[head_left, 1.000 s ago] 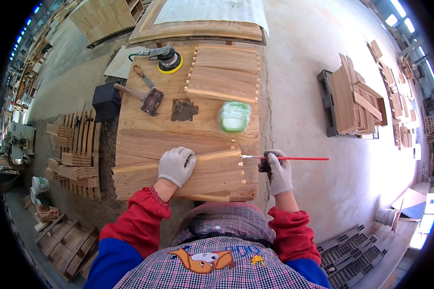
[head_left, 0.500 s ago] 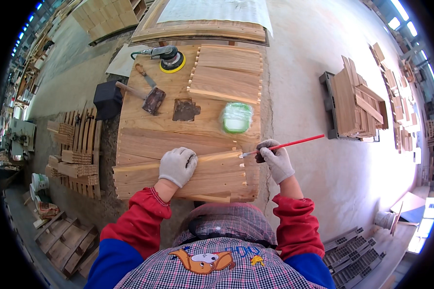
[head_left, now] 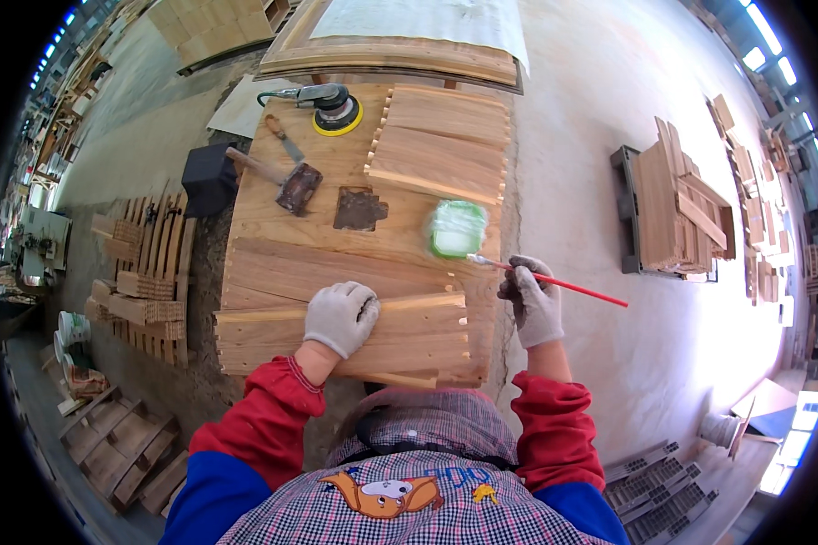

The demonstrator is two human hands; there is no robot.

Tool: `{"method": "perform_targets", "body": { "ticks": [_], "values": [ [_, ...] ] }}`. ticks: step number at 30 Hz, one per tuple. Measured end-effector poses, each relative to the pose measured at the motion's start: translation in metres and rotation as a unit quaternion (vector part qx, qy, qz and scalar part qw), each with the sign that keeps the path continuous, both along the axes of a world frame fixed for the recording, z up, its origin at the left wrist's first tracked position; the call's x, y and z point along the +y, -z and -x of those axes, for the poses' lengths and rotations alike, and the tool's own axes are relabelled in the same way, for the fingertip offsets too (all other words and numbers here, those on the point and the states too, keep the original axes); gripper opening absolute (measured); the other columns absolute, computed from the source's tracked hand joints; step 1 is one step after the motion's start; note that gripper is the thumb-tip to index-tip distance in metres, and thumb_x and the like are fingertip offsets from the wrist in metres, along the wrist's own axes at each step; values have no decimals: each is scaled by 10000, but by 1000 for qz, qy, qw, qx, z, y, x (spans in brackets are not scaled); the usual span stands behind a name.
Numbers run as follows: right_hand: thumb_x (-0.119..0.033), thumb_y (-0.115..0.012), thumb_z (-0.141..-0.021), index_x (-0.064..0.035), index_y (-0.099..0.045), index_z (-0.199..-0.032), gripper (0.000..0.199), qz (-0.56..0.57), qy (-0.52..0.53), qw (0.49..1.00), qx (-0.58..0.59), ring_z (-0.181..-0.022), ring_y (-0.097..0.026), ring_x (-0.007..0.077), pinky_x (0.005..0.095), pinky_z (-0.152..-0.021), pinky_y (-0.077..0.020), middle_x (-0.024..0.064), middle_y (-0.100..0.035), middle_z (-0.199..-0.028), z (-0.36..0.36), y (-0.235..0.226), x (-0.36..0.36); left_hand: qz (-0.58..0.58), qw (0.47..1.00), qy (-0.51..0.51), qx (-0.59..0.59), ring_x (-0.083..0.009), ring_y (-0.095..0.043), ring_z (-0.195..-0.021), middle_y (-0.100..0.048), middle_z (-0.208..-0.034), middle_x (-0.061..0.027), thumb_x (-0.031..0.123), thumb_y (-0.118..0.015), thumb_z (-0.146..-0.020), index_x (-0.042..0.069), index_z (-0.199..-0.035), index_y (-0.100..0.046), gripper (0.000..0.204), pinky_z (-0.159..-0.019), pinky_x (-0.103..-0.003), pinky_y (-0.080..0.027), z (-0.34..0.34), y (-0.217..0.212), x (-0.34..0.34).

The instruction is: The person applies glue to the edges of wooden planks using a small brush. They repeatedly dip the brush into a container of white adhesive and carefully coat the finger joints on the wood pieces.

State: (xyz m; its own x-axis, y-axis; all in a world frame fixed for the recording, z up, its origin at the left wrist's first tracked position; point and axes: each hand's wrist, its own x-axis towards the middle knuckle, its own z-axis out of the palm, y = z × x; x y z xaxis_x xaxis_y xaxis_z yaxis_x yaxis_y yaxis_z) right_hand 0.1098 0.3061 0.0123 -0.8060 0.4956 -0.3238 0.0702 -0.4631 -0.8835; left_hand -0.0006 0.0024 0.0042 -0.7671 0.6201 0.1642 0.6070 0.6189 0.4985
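Red brush (head_left: 577,289), right of centre in the frame, is in the right hand (head_left: 533,302), fingers closed round the handle near the bristle end. Long axis slopes from bristles, upper left, to handle tip, lower right. Green tub (head_left: 450,253) lies up-left of the right hand, the nearer one; bristles sit by its lower right corner, contact unclear. Left hand (head_left: 342,319) rests palm-down, fingers curled, on the top board (head_left: 409,341), lower centre; can't tell if it grips.
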Motion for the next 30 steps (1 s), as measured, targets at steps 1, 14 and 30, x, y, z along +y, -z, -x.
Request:
{"method": "perform_targets", "body": {
  "ticks": [1, 14, 30],
  "values": [
    [-86, -637, -981, -9, -661, -1148, 186, -33, 4, 999, -12, -765, -646, 141, 303, -716, -568, 65, -674, -923, 8, 1, -6, -4, 1000, 0, -1, -328, -656, -845, -683, -872, -90, 218, -651, -876, 102, -879, -679, 119, -752, -453, -502, 0, 1, 0],
    [-53, -632, -972, 3, -673, -1112, 156, -212, -28, 977, -3, -750, -613, 110, 253, -695, -532, 51, -670, -899, 42, 39, -18, 1, 1000, -7, -8, -321, -657, -856, -685, -884, -86, 234, -656, -870, 110, -877, -682, 127, -765, -445, -499, -1, 2, -2],
    [-150, -679, -976, -82, -650, -1004, 79, 293, 190, 936, -37, -647, -627, 184, 319, -557, -574, 70, -648, -804, 34, 81, -17, 6, 1000, -5, -7, -319, -655, -854, -682, -884, -84, 234, -651, -868, 112, -876, -681, 127, -764, -447, -499, -1, 1, -2]
  ]
}}
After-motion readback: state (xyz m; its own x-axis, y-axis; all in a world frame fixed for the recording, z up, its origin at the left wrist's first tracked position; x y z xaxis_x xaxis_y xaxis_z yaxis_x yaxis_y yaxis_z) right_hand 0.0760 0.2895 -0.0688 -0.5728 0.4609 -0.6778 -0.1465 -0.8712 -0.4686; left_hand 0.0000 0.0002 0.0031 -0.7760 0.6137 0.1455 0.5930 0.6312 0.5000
